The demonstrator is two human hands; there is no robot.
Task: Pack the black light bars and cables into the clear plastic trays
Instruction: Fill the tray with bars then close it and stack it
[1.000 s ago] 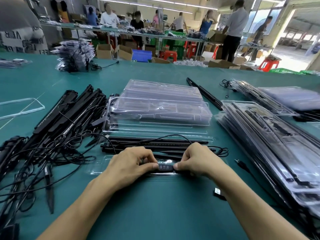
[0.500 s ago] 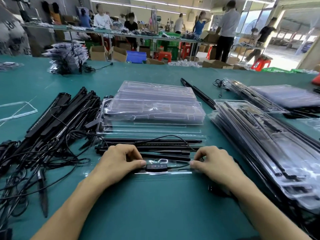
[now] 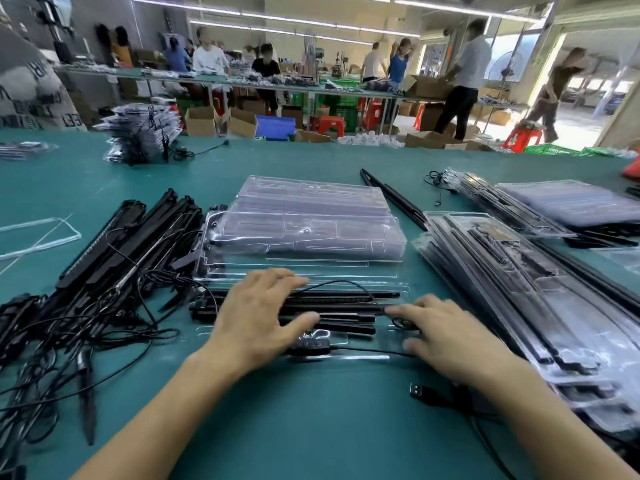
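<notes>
We seem to be seating the black light bars (image 3: 346, 308) and looping cable (image 3: 346, 282) into the nearest clear tray (image 3: 367, 357) on the worktop (image 3: 311, 427), with left hand (image 3: 256, 317) and right hand (image 3: 450, 337) both spread flat over them, and tucking the loop down probably comes next.

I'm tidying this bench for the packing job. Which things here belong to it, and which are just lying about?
Belongs to the job: tray being filled, black light bars in it, loose bars and cables on the left, empty clear trays, packed trays on the right, USB plug.
Just lying about: cardboard boxes, blue bin, red stool, all beyond the table.
</notes>
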